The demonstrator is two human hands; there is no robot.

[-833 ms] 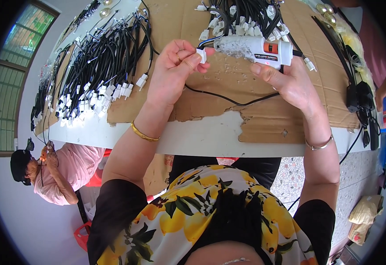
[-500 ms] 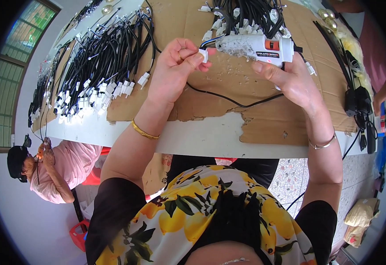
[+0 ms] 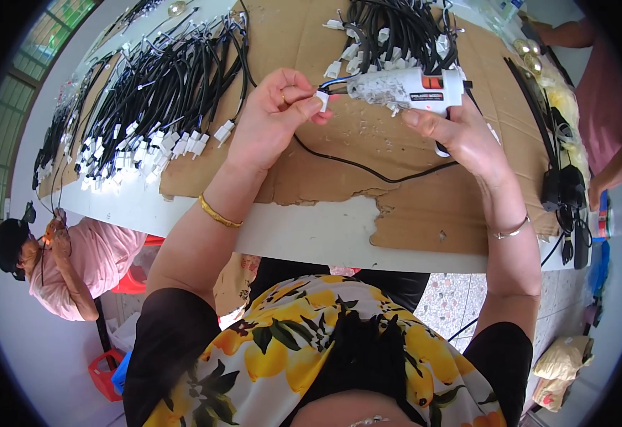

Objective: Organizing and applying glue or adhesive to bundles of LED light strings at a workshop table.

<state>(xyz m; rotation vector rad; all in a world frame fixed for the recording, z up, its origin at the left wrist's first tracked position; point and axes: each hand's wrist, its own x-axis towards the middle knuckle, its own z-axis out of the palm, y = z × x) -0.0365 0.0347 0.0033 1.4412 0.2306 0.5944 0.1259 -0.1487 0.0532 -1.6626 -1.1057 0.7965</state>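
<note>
Between the thumb and fingers of my left hand a small white plug connector is pinched, its thin wires running off beside the nozzle. My right hand grips a white hot glue gun, held on its side and pointing left. Its nozzle meets the wire end of the connector, though whether they touch I cannot tell. Dried glue strands cover the gun's front. A black cord curves over the cardboard below both hands.
Black cables with white connectors lie bunched at the left. Another cable bundle lies at the far middle. Black power adapters sit at the table's right edge. One co-worker is at the left, another person's arm at the right.
The nozzle has come closer to the connector in my left hand. My right hand and the glue gun have tilted slightly. The whole view has shifted a little.
</note>
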